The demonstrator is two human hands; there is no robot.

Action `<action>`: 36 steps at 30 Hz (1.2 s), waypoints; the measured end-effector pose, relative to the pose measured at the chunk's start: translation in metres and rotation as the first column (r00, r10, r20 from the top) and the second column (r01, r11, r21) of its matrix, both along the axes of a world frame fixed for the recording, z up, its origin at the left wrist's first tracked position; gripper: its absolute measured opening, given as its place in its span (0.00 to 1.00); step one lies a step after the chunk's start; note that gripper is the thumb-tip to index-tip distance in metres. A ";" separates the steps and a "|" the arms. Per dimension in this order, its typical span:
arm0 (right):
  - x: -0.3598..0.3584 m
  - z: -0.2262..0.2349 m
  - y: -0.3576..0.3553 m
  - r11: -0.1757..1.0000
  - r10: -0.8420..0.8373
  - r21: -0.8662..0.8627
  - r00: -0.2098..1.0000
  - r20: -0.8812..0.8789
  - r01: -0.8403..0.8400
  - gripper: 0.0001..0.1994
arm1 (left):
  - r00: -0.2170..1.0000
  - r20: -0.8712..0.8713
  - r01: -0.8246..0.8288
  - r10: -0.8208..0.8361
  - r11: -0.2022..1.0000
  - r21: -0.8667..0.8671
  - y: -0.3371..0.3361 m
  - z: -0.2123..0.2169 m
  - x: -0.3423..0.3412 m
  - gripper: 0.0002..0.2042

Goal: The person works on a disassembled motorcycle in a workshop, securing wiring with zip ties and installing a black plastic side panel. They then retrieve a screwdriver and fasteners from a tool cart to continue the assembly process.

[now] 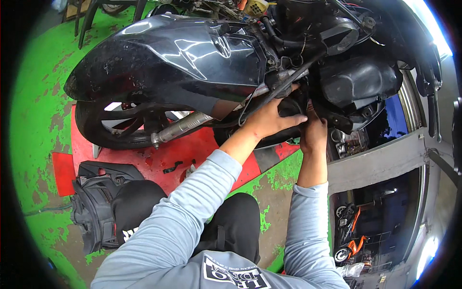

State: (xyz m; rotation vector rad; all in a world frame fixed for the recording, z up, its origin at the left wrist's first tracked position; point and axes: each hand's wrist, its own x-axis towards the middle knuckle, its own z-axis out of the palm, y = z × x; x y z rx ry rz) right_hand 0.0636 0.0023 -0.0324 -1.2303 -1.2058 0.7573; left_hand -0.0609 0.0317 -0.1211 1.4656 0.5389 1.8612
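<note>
A black motorcycle's front end fills the upper middle, with its glossy front fender above the front wheel. My left hand reaches in just behind the silver fork leg. Its thumb points right, and its fingers curve up around a black part under the steering area; some fingertips are lost in shadow. Close beside it, my right hand is raised with its fingers bent into the same dark gap. What those fingers hold is hidden behind black parts. A dark cable crosses just above both hands.
Under the wheel lies a red platform on a green, peeling floor. A black plastic body panel rests left of my knees. To the right are a black rounded cover, a grey wall ledge and an orange motorcycle farther off.
</note>
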 end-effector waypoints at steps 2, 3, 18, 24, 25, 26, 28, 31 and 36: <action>0.000 0.002 -0.001 0.999 0.013 -0.045 1.000 0.016 -0.012 0.19 | 0.999 0.020 0.035 -0.035 0.999 0.026 0.002 -0.001 0.000 0.37; 0.001 0.004 -0.001 0.998 0.018 -0.067 0.999 0.029 -0.016 0.19 | 0.998 0.035 0.053 -0.055 0.998 0.042 0.002 0.000 0.001 0.37; -0.009 -0.005 0.015 0.984 0.103 0.152 0.993 -0.064 -0.093 0.20 | 0.994 0.003 -0.108 0.109 0.991 0.078 0.003 -0.006 0.008 0.47; -0.022 -0.004 0.012 0.996 -0.026 0.087 0.998 -0.052 0.031 0.20 | 0.985 -0.031 -0.167 0.171 0.981 0.100 0.004 -0.005 0.007 0.47; -0.024 -0.003 0.008 0.995 -0.012 0.095 0.999 -0.048 0.016 0.20 | 0.983 -0.037 -0.174 0.178 0.980 0.093 0.002 -0.006 0.008 0.47; -0.025 -0.005 0.005 0.995 0.003 0.104 0.999 -0.044 0.001 0.20 | 0.987 -0.033 -0.151 0.155 0.983 0.107 0.004 -0.005 0.009 0.46; -0.016 -0.011 0.000 0.990 0.083 0.112 0.996 0.026 -0.085 0.20 | 0.993 -0.025 -0.112 0.116 0.986 0.123 0.008 -0.004 0.007 0.45; -0.012 -0.021 -0.017 0.962 0.116 0.213 0.961 0.252 -0.171 0.22 | 0.990 -0.067 -0.116 0.126 0.984 0.136 -0.002 -0.010 0.006 0.43; -0.010 -0.022 -0.022 0.912 -0.174 0.392 0.756 0.631 -0.118 0.18 | 0.926 0.295 0.207 -0.238 0.970 0.131 0.012 -0.023 0.018 0.22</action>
